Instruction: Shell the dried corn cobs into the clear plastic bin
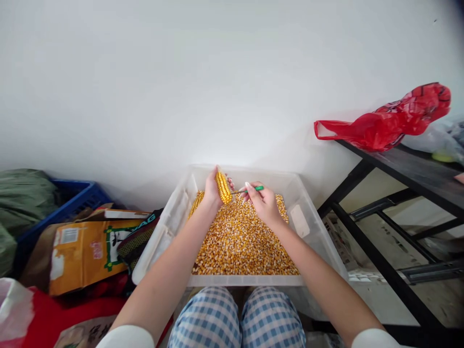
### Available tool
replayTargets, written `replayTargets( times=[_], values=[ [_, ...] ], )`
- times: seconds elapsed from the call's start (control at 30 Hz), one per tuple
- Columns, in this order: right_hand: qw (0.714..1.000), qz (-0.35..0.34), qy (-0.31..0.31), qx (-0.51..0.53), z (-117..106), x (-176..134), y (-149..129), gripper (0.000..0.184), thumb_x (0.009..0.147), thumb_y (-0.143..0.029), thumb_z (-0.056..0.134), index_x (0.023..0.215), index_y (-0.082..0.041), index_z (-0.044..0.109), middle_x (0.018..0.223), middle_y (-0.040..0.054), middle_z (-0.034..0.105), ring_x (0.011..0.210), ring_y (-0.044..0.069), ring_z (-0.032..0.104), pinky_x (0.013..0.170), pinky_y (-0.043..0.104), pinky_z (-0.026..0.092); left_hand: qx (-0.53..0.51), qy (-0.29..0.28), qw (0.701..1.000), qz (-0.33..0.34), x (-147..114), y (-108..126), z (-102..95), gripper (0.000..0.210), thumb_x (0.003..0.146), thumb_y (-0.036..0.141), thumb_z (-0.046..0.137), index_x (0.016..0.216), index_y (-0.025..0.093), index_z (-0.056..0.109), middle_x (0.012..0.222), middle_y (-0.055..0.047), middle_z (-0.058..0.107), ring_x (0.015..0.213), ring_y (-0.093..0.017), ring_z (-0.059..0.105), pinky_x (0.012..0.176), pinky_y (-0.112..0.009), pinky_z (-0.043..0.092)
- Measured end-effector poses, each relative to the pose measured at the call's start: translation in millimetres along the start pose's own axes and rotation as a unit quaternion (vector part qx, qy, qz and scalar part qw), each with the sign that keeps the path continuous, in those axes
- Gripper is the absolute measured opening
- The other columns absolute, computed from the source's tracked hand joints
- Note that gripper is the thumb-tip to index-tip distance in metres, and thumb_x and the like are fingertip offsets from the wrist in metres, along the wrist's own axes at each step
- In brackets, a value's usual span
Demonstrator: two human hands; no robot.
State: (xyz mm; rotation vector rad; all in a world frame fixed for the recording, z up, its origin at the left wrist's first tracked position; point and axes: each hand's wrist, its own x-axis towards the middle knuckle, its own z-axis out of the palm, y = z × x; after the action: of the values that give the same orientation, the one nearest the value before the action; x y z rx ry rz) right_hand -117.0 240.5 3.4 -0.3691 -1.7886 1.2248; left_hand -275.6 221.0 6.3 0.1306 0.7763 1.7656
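My left hand grips a yellow corn cob and holds it upright over a clear plastic bin. My right hand holds a thin tool with a green handle, its metal tip touching the cob's side. Loose corn kernels fill the bottom of the bin. A second cob lies against the bin's left wall, partly hidden by my left wrist.
The bin rests in front of my knees in blue checked trousers. A black table on the right carries a red plastic bag. On the left lie a yellow printed bag, a blue crate and green cloth.
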Motion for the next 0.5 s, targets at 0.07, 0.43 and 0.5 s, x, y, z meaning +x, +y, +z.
replayTargets(
  times=[0.07,0.43,0.5],
  values=[
    [1.0,-0.008,-0.002,-0.01,0.2,-1.8,0.7,0.031,0.087,-0.043,0.049,0.086,-0.015,0.062,0.074,0.0044,0.065,0.06,0.011,0.059,0.055,0.024,0.047,0.012,-0.012,1.0,0.011,0.4,1.3,-1.1,0.039,0.085,0.051,0.038,0.072,0.016,0.048,0.052,-0.001,0.051,0.041,-0.013,0.05,0.042,-0.024,0.043],
    [1.0,-0.014,-0.023,0.001,0.3,-1.6,2.4,0.031,0.089,-0.043,0.046,0.087,-0.016,0.061,0.077,0.0055,0.067,0.065,0.013,0.063,0.058,0.025,0.05,0.04,-0.019,0.999,-0.002,-1.2,2.9,-1.5,0.038,0.086,0.049,0.037,0.073,0.016,0.048,0.05,-0.002,0.05,0.039,-0.013,0.049,0.041,-0.024,0.042],
    [0.999,-0.003,-0.039,0.014,0.2,-1.9,1.2,0.031,0.089,-0.043,0.045,0.087,-0.016,0.059,0.076,0.0055,0.067,0.063,0.012,0.063,0.056,0.025,0.049,0.052,-0.019,0.998,-0.016,-0.8,3.4,-1.7,0.037,0.086,0.048,0.037,0.072,0.016,0.048,0.05,-0.002,0.05,0.038,-0.013,0.049,0.04,-0.023,0.041]
  ],
)
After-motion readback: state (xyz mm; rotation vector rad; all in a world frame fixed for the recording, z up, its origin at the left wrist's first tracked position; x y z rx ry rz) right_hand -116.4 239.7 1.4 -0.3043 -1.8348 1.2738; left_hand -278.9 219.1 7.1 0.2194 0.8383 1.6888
